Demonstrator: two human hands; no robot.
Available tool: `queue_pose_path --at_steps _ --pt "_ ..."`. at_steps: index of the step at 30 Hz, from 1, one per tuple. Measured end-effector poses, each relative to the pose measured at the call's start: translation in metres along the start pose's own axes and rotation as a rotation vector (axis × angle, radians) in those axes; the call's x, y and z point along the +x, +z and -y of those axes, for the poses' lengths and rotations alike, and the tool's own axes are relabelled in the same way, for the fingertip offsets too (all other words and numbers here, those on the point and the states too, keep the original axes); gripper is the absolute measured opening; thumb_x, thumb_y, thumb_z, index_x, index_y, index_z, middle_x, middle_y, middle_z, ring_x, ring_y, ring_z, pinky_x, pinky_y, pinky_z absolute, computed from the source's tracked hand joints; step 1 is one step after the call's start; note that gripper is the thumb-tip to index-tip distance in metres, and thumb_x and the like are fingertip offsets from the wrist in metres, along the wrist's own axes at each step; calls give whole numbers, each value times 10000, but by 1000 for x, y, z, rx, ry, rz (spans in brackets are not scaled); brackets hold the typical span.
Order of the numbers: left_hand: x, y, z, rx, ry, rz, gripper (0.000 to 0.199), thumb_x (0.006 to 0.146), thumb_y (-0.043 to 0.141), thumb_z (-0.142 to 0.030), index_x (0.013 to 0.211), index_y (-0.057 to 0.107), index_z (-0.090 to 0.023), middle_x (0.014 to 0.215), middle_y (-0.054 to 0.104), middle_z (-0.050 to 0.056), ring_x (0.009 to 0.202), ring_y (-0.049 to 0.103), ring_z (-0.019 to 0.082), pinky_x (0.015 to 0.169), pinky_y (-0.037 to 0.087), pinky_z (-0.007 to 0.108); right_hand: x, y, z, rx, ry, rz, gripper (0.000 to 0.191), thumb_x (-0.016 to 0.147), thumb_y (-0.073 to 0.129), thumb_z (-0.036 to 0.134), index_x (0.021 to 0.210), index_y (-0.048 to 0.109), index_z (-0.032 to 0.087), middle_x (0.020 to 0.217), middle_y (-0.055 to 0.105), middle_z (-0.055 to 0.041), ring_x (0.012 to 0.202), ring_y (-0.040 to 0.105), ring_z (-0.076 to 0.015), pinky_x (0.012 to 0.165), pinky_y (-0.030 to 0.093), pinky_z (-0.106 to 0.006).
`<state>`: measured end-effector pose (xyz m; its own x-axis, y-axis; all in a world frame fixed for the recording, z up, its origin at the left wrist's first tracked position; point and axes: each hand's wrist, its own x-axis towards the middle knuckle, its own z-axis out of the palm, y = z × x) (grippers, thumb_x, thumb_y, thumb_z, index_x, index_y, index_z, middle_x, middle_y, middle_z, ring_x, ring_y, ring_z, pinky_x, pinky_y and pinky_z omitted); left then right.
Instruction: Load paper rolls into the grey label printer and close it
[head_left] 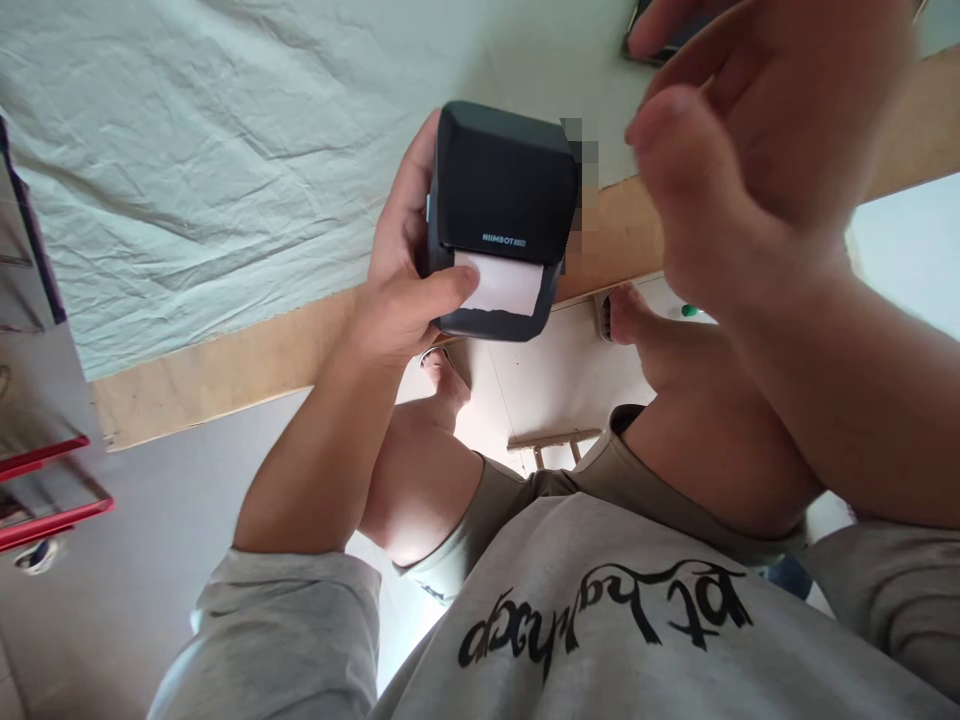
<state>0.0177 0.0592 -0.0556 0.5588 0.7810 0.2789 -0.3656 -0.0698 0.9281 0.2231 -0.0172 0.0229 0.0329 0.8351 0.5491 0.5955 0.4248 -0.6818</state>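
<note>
My left hand (405, 270) is closed round a black label printer (506, 180) marked NIIMBOT, held above the table's front edge. Its thumb presses on a strip of white label paper (502, 285) that sticks out of the printer's front slot; the paper's end looks uneven. At the upper right, my right hand (765, 130) is raised, slightly blurred, with thumb and fingers apart and nothing seen in them. Partly behind its fingers lies a dark flat device with a thin frame (637, 40), perhaps a phone; most of it is hidden.
A wrinkled pale green cloth (225, 160) covers the table, with a bare wooden edge (217, 385) along its front. To the left stands a rack with red rails (56, 525). My legs and feet are below the table edge, and a wooden rung frame (555, 442) shows between them.
</note>
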Motion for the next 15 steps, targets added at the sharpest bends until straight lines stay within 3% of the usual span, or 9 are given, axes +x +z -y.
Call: queue_pose_path --at_steps 3,6,10,15 --pt "0 3 -5 -10 -11 14 790 469 827 -390 1212 561 -356 1155 639 22 1152 544 399 822 479 449 -1 4 4 -46 50 261 413 840 467 340 1204 459 145 1259 508 -76 1156 518 -162 872 484 -276" --pt "-2 12 -14 -33 -20 1 751 473 825 -514 1168 589 -357 1152 642 17 1124 554 393 824 468 472 -2 14 -2 19 130 402 557 830 496 438 1288 375 145 1279 491 -81 1141 519 -140 897 477 -262" --pt "-9 30 -26 13 -161 -148 337 752 623 -462 1036 618 -280 966 653 73 935 614 335 685 437 437 -1 24 -7 74 203 418 608 815 528 493 1286 355 149 1239 522 -59 982 526 -83 862 455 -228" --pt "-10 36 -33 -33 -169 -211 267 703 648 -333 952 639 -238 797 587 47 685 563 217 544 382 344 1 29 -12 181 190 419 649 782 590 453 1278 361 101 1238 514 -71 992 511 -80 887 462 -229"
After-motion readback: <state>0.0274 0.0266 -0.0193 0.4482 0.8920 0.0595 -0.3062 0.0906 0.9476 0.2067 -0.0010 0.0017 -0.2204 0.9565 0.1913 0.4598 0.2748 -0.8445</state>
